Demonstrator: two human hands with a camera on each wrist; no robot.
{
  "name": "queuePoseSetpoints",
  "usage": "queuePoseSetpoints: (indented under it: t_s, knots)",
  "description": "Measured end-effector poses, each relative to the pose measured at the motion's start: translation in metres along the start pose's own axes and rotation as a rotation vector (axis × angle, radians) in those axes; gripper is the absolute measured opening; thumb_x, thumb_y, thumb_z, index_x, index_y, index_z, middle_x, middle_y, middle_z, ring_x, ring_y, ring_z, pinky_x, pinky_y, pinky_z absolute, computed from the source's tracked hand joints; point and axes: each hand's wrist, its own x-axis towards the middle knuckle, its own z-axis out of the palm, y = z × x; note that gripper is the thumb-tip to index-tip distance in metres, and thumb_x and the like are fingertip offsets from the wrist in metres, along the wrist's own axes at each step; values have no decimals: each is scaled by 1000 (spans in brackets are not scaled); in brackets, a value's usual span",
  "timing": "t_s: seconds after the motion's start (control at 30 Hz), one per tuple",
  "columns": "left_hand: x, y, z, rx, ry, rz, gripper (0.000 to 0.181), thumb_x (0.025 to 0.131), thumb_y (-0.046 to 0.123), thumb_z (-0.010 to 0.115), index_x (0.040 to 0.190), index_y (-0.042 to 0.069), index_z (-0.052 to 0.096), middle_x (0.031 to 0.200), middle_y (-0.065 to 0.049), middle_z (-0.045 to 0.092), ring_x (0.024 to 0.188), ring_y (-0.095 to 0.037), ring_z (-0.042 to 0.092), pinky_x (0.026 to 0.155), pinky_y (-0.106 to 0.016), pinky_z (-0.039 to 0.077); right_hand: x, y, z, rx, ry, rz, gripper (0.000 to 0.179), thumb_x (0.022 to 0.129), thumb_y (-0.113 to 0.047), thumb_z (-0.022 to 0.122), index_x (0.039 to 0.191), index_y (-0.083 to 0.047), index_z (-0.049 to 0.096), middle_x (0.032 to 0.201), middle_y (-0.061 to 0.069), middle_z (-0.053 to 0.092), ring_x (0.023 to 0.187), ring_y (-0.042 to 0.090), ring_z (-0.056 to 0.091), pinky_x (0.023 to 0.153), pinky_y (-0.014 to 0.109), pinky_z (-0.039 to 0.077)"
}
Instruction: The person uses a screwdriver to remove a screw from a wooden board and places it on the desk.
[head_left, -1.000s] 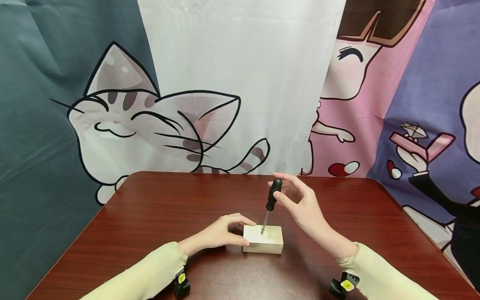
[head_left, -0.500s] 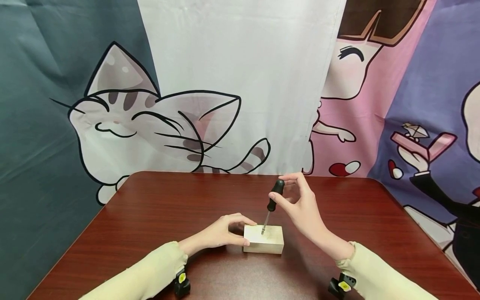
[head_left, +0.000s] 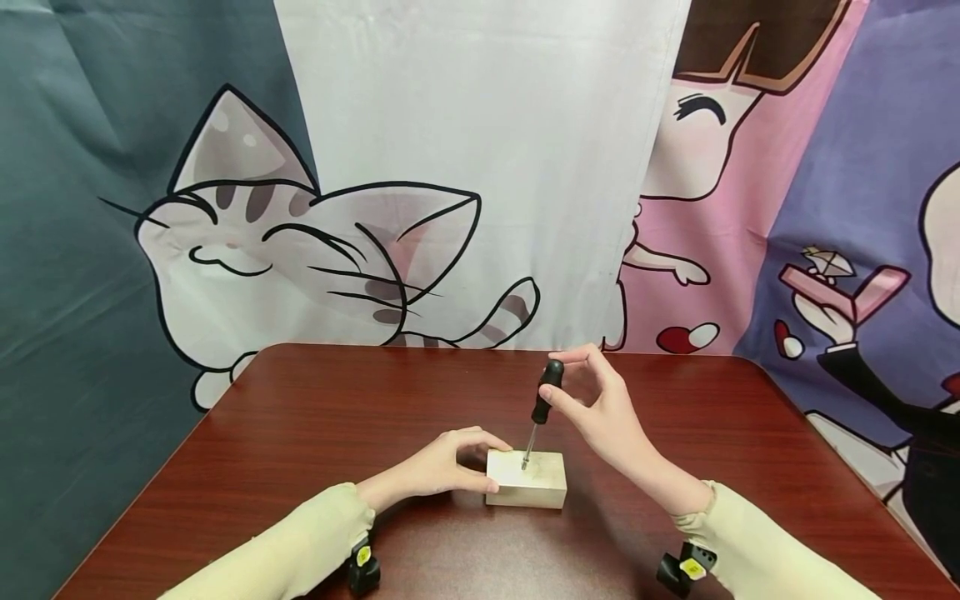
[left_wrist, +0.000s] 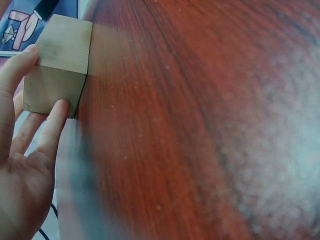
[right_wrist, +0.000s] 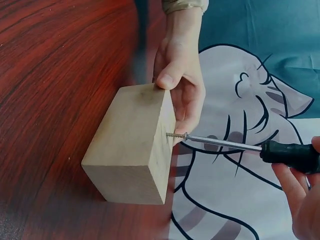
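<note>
A pale wooden block [head_left: 528, 483] sits on the table, gripped at its left end by my left hand [head_left: 438, 467], thumb on the near side and fingers on the far side. In the right wrist view, a screw [right_wrist: 176, 135] stands partly out of the block's top face. The tip of a black-handled screwdriver [head_left: 550, 392] meets the screw's head, and its shaft leans slightly to the right. My right hand [head_left: 603, 412] pinches the handle between thumb and fingers. The left wrist view shows fingers [left_wrist: 52, 132] against the block's end, with the screw out of sight.
The reddish-brown wooden table [head_left: 337, 400] extends around the block. Behind its far edge hangs a cartoon-printed cloth [head_left: 480, 167]. Each forearm carries a small black device, one on the left wrist [head_left: 364, 571] and one on the right [head_left: 686, 571].
The screwdriver handle tipped slightly right, then came back left. My right fingers have shifted on the handle. My left hand and the block have stayed in place.
</note>
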Motion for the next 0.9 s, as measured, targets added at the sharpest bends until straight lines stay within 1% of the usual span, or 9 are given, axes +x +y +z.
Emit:
queuePoseSetpoints:
  t_s: [0.13,0.23,0.3,0.4,0.47,0.53,0.6,0.67,0.9]
  knots:
    - [0,0,1,-1,3,-5,45,83,28,81,125,28,64,115,5,67,103,-6,66,94,-26,51,-1,2,1,60,-49,-33,36,92,-3,67,125,-11,55,111,10,69,97,10,70,85,25,58]
    - [0,1,1,-6,4,-14,44,83,28,81,123,28,64,114,6,67,103,-6,66,94,-26,52,-2,4,2,97,-71,-61,37,96,1,60,130,-7,49,114,11,67,102,16,71,85,27,59]
    - [0,1,1,-11,0,-20,43,83,28,81,123,28,64,114,5,67,102,-7,66,94,-27,52,-3,4,3,101,-65,-70,37,97,2,57,131,-6,46,115,11,67,105,19,71,87,26,58]
    - [0,1,2,-15,-3,-27,42,83,28,81,122,28,64,113,5,68,102,-8,67,94,-28,53,-5,4,5,74,-18,-52,35,95,0,60,127,-6,47,117,7,66,106,17,69,87,23,57]
    - [1,1,2,-16,-7,-30,42,83,28,80,122,29,64,113,6,68,103,-8,67,94,-29,53,-6,3,6,16,27,-24,34,93,-7,67,122,-8,49,115,3,64,100,10,68,80,22,58]
    - [1,1,2,-17,-11,-34,42,84,28,80,122,29,64,114,6,68,104,-8,67,94,-28,53,-7,2,6,-41,68,11,37,90,-13,73,119,-12,51,109,2,61,85,7,67,71,23,57]
    - [1,1,2,-23,-16,-39,42,84,28,80,122,29,63,115,6,68,105,-8,67,94,-28,53,-7,1,5,-85,99,40,39,86,-19,78,117,-15,53,101,3,59,71,7,64,62,24,55]
    - [1,1,2,-25,-19,-39,42,84,27,80,123,29,63,116,6,69,105,-8,67,94,-27,53,-7,1,4,-94,111,53,39,85,-19,79,115,-16,55,94,6,58,62,9,62,60,24,54]
    - [1,-1,1,-17,-21,-24,43,84,27,80,123,29,63,113,5,70,103,-8,68,94,-27,53,-3,1,1,-54,94,54,37,83,-12,80,114,-14,59,88,3,63,66,10,62,63,23,55]
